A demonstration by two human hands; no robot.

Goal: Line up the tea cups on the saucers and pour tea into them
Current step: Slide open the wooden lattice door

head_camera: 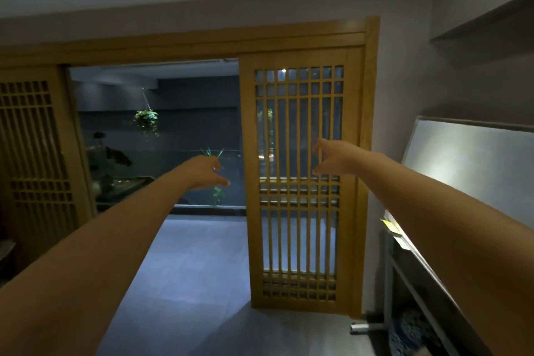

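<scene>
No tea cups, saucers or teapot are in view. Both my arms stretch straight out in front of me in a dim room. My left hand (206, 172) is held up in mid-air, thumb and fingers apart in a curved shape, holding nothing. My right hand (332, 157) mirrors it at about the same height, fingers and thumb spread, also holding nothing. Both hands hang in front of a wooden doorway.
A wooden lattice sliding door (300, 182) stands ahead on the right, with an open doorway (156, 139) to a dark area with a hanging plant (146, 118). A whiteboard on a stand (468, 170) leans at the right. Grey floor (187, 269) lies ahead.
</scene>
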